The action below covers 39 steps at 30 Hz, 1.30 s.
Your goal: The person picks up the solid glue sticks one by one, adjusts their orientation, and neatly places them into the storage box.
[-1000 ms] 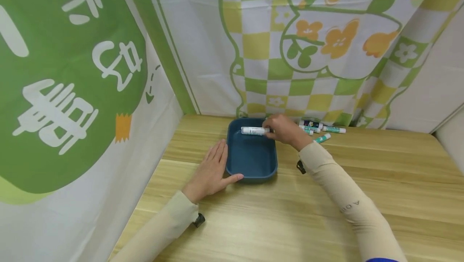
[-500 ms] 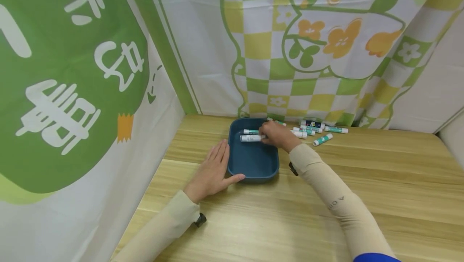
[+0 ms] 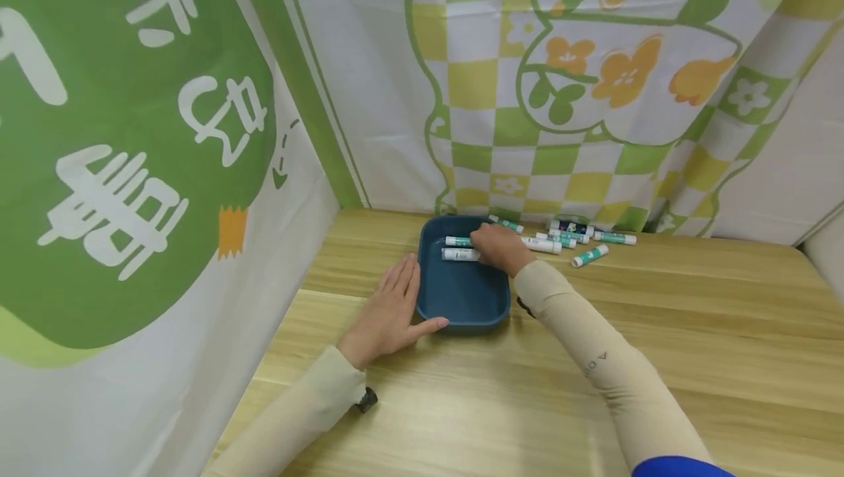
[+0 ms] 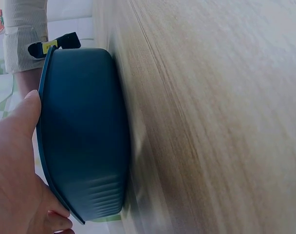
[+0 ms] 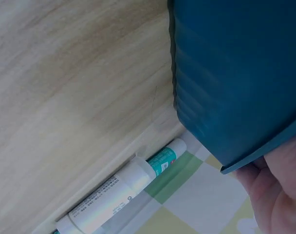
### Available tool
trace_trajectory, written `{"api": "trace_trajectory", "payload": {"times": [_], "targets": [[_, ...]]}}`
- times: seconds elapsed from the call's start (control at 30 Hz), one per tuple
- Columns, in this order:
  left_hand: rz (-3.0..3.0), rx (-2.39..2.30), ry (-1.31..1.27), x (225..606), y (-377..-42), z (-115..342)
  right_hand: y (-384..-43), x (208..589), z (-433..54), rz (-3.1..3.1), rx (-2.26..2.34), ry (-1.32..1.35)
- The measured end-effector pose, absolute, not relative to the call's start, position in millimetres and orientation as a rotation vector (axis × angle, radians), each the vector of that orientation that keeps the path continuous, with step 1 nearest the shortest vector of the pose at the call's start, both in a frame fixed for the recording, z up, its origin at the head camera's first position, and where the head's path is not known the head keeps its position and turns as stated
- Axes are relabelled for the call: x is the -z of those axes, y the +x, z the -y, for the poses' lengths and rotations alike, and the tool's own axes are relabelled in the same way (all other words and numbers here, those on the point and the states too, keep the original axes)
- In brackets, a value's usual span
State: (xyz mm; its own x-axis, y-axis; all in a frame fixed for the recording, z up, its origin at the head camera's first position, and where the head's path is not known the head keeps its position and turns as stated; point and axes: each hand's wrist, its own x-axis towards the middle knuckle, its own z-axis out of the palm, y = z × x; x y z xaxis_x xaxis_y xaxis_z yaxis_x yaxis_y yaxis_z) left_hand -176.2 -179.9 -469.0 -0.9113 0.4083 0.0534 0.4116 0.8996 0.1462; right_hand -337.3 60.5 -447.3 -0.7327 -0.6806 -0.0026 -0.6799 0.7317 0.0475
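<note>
left hand [image 3: 387, 310]: fingers straight, thumb spread, on blue bin [image 3: 464, 297] | right hand [image 3: 501, 245]: fingers seemingly pinch white tube [image 3: 459, 254], tips hidden

The right hand [image 3: 499, 248] hides one end of the white tube [image 3: 458, 254] in the blue bin [image 3: 467, 300]. The left wrist view's edge crops the left hand [image 4: 15, 170].

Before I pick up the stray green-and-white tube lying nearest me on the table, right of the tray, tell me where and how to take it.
Pinch the green-and-white tube across its middle, coming from above on the near side. It is slim and lies flat, slanting away to the right, so closing square across that slant should suit. Another tube lies behind it, making the far side likely tighter.
</note>
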Motion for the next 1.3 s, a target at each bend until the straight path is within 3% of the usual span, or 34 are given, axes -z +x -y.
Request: {"api": "trace_trajectory", "payload": {"times": [0.67,1.3], "targets": [[3.031,0.253,-0.662,474.9,-175.3,176.5,-335.3,456.8,-54.5,2.895,0.117,0.977],[3.023,0.283,-0.668,473.6,-178.0,179.6,-339.3,382.2,-115.0,2.892,-0.31,1.142]]}}
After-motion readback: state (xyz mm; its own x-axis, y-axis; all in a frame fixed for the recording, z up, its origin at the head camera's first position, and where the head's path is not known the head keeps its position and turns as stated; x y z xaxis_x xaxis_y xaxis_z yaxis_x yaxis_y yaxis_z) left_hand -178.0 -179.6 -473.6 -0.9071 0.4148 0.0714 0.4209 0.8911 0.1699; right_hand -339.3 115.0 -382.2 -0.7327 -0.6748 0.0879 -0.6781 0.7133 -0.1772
